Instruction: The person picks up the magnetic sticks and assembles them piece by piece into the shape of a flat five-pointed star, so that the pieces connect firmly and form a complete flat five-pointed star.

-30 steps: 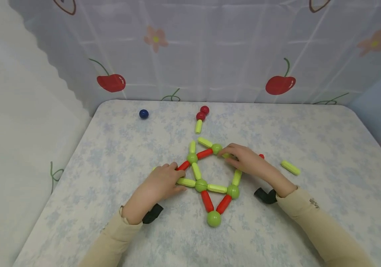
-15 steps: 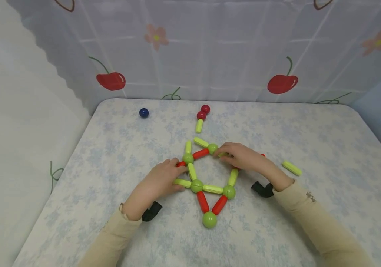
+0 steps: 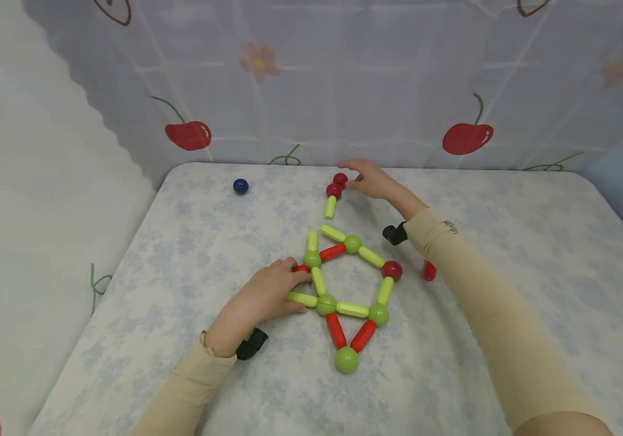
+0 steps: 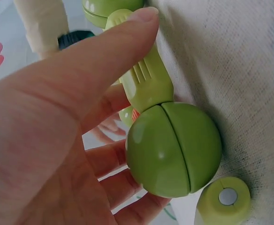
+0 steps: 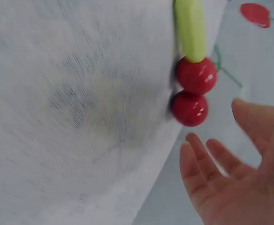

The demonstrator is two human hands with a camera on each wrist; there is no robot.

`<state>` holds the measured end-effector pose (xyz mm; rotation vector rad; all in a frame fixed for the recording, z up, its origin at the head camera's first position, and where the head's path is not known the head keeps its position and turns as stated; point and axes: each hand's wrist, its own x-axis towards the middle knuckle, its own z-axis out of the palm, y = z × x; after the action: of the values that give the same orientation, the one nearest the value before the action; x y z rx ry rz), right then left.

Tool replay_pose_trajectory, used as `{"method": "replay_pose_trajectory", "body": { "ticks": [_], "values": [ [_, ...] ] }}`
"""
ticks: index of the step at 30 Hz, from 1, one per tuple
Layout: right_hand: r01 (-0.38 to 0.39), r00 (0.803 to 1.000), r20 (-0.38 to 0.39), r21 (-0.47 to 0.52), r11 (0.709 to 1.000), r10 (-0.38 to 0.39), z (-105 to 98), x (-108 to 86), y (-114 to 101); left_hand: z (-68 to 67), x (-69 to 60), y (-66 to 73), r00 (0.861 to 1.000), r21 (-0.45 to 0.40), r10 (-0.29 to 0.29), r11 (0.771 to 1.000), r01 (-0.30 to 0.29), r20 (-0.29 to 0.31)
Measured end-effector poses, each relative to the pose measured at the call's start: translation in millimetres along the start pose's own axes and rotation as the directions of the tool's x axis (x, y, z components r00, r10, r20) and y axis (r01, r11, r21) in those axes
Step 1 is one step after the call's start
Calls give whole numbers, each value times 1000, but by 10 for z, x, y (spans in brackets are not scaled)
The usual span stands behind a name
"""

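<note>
A flat frame of magnetic sticks and balls lies mid-table. My left hand (image 3: 268,290) holds its left side: the thumb lies over a yellow-green stick (image 4: 148,77), with fingers behind it and around a green ball (image 4: 174,150). That ball is hidden in the head view. At the frame's right corner sits a red ball (image 3: 392,270) between two yellow-green sticks. Farther back, two red balls (image 3: 334,191) touch each other, one joined to a yellow-green stick (image 3: 330,208). My right hand (image 3: 371,180) is beside them, thumb and fingers spread, holding nothing.
A blue ball (image 3: 240,186) sits at the back left of the table. One loose red stick (image 3: 429,270) lies right of the frame, partly behind the right sleeve (image 3: 469,290). Behind the table's far edge hangs a cherry-patterned curtain (image 3: 344,85).
My right hand has left the frame's right side and reached back to the two red balls, uncovering the frame's red corner ball. My left hand stays at the frame's left side.
</note>
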<state>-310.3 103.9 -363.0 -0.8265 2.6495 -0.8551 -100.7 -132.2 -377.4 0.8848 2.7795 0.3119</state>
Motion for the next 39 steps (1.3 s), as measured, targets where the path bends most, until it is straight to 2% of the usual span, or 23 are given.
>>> {"method": "replay_pose_trajectory", "body": {
  "ticks": [3, 5, 9, 15, 18, 21, 23, 26, 29, 32, 39],
  "values": [
    [-2, 994, 112, -97, 995, 13, 17, 108, 32, 27, 6, 4, 1000, -9, 5, 1000, -5, -2],
    [-4, 988, 152, -149, 989, 27, 29, 143, 35, 40, 7, 1, 1000, -9, 5, 1000, -5, -7],
    [-13, 990, 136, -201, 980, 41, 61, 167, 50, 49, 4, -15, 1000, 4, 2, 1000, -2, -15],
    [-20, 992, 114, -247, 969, 50, 63, 55, 158, 53, 19, -14, 1000, 0, 7, 1000, -7, -24],
    [-58, 992, 95, -220, 974, 81, 54, -23, 180, 53, 22, -14, 999, -9, 6, 1000, -6, -32],
    [-88, 994, 55, -156, 984, 98, 53, -110, 114, 51, 19, -10, 999, -21, 2, 1000, -3, -38],
    [-78, 996, 32, -104, 992, 82, 72, -158, 25, 53, 16, -8, 999, -31, 4, 999, -5, -37],
    [-14, 1000, 23, -46, 999, 15, 144, -191, -153, 58, 9, -10, 1000, -37, 7, 999, -8, -29],
    [60, 997, 54, 8, 998, -60, 250, -168, -318, 68, 3, -13, 1000, -40, 15, 999, -16, -25],
    [91, 990, 101, 44, 995, -96, 354, -129, -427, 78, 4, -13, 999, -38, 19, 999, -20, -27],
    [43, 983, 177, 37, 998, -49, 504, -97, -530, 86, 22, -14, 1000, -34, 20, 999, -20, -22]
  ]
}}
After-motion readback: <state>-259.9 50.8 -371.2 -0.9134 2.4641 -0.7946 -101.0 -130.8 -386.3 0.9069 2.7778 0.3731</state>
